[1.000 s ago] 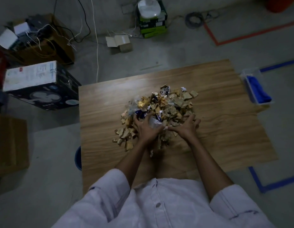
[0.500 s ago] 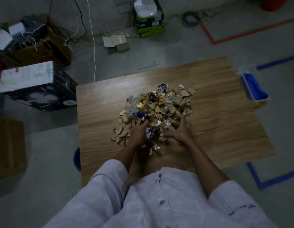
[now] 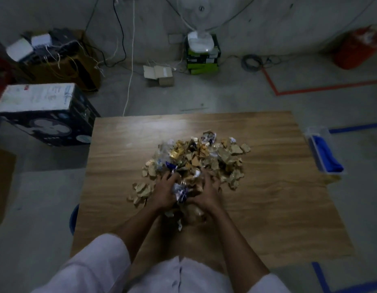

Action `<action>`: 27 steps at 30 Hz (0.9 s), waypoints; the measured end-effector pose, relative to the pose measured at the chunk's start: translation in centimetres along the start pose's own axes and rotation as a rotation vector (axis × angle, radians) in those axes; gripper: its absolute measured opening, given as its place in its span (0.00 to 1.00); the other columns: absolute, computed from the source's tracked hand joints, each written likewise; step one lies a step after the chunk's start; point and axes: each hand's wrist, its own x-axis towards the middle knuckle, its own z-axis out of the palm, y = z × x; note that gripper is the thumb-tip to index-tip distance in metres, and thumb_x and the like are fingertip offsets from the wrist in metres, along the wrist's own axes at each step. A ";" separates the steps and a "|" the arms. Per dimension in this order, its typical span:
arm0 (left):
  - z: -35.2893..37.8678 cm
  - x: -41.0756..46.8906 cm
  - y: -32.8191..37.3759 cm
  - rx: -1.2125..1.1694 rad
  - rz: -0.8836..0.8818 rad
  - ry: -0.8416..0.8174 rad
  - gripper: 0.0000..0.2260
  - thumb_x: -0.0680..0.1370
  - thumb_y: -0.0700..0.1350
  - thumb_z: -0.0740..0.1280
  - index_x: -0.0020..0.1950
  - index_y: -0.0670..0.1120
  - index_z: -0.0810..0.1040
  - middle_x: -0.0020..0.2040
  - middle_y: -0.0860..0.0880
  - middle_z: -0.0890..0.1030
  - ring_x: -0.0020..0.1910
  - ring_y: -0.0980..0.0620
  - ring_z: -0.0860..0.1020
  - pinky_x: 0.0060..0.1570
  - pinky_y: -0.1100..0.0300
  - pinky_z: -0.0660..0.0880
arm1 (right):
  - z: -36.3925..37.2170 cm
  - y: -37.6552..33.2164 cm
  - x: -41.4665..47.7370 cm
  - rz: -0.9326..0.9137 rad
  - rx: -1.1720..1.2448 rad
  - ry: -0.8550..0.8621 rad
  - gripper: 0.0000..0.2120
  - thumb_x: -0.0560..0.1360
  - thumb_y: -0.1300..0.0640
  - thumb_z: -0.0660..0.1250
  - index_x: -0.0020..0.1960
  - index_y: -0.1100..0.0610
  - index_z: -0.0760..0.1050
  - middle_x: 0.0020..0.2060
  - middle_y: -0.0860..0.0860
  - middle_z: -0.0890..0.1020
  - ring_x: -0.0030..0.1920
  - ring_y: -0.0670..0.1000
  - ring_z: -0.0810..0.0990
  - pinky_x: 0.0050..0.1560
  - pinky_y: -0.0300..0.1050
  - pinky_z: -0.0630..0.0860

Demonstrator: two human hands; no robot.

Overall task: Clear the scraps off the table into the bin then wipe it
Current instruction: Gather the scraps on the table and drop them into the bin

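The heap of scraps (image 3: 196,159) filled the middle of the bench (image 3: 268,208). The left hand (image 3: 164,192) and right hand (image 3: 205,194) clutched its 6 o'clock edge, and loose bits lay out to 8 o'clock. From the heap, bare wood ran toward 12, 3 and 9 o'clock as far as the bench edges. A clear tub (image 3: 322,151) with a blue cloth stood just off the 3 o'clock edge. A blue bin (image 3: 74,216) showed under the 8 o'clock edge. A dark carton (image 3: 46,117) stood on the floor at 10 o'clock.

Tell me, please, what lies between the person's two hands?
In the head view, a bunch of scraps, with a crumpled silver-and-blue wrapper in it, sits between the left hand and the right hand, both curled round it.
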 end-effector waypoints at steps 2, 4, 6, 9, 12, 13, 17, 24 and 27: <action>0.1 0.2 -0.4 -0.024 0.004 0.025 0.28 0.77 0.48 0.72 0.75 0.50 0.68 0.75 0.46 0.66 0.71 0.42 0.66 0.68 0.49 0.70 | 0.6 0.4 0.4 -0.033 -0.015 0.009 0.54 0.64 0.54 0.83 0.79 0.40 0.55 0.78 0.57 0.49 0.76 0.63 0.60 0.69 0.49 0.68; 0.0 0.3 -0.7 -0.032 0.009 0.032 0.30 0.78 0.49 0.72 0.77 0.49 0.67 0.78 0.46 0.64 0.73 0.44 0.65 0.70 0.54 0.67 | 1.3 1.0 1.0 -0.058 -0.027 0.026 0.53 0.64 0.51 0.83 0.79 0.40 0.54 0.78 0.57 0.52 0.75 0.62 0.60 0.70 0.49 0.66; -0.3 0.1 -0.7 -0.048 0.032 0.034 0.30 0.77 0.49 0.72 0.78 0.49 0.67 0.78 0.47 0.64 0.74 0.45 0.65 0.70 0.58 0.64 | 1.7 1.2 1.5 -0.066 -0.019 0.032 0.55 0.63 0.48 0.83 0.79 0.40 0.53 0.77 0.57 0.54 0.75 0.61 0.61 0.71 0.48 0.65; -0.6 -0.1 -1.1 -0.056 0.078 0.024 0.26 0.76 0.49 0.73 0.73 0.48 0.72 0.73 0.45 0.69 0.70 0.41 0.68 0.65 0.56 0.67 | 2.3 0.7 1.6 -0.065 -0.004 0.034 0.59 0.56 0.47 0.84 0.80 0.45 0.55 0.75 0.59 0.57 0.75 0.60 0.62 0.70 0.46 0.66; -0.9 -0.4 -1.0 -0.071 0.070 0.015 0.24 0.76 0.47 0.72 0.71 0.47 0.72 0.71 0.44 0.69 0.69 0.40 0.67 0.63 0.54 0.67 | 2.7 0.8 1.6 -0.053 -0.006 0.020 0.65 0.49 0.40 0.82 0.81 0.49 0.56 0.75 0.61 0.59 0.75 0.60 0.60 0.70 0.47 0.65; -1.0 -0.6 -0.9 -0.076 0.069 0.013 0.25 0.76 0.47 0.72 0.71 0.46 0.72 0.72 0.43 0.68 0.69 0.40 0.67 0.62 0.54 0.67 | 3.0 1.0 1.5 -0.043 -0.014 0.019 0.63 0.53 0.44 0.84 0.81 0.50 0.55 0.75 0.62 0.58 0.76 0.61 0.59 0.71 0.48 0.65; -1.3 -1.1 -0.8 -0.090 0.059 -0.018 0.26 0.76 0.46 0.73 0.72 0.47 0.70 0.73 0.42 0.66 0.70 0.37 0.65 0.65 0.48 0.68 | 3.3 1.1 1.4 -0.005 -0.022 0.011 0.58 0.58 0.52 0.86 0.80 0.53 0.57 0.75 0.64 0.57 0.77 0.62 0.59 0.73 0.49 0.63; -1.8 -2.0 -0.1 -0.122 0.011 -0.044 0.24 0.74 0.53 0.71 0.67 0.43 0.76 0.68 0.38 0.72 0.65 0.36 0.69 0.61 0.51 0.68 | 3.6 0.2 0.6 0.031 -0.046 -0.004 0.58 0.62 0.57 0.84 0.82 0.55 0.52 0.78 0.62 0.53 0.77 0.63 0.57 0.73 0.50 0.63; -2.4 -2.1 0.1 -0.152 0.052 -0.025 0.29 0.69 0.56 0.67 0.67 0.44 0.76 0.65 0.38 0.75 0.63 0.38 0.72 0.57 0.53 0.69 | 3.6 -0.5 0.0 -0.001 -0.049 0.000 0.64 0.60 0.59 0.85 0.83 0.50 0.46 0.79 0.62 0.49 0.77 0.63 0.56 0.71 0.50 0.65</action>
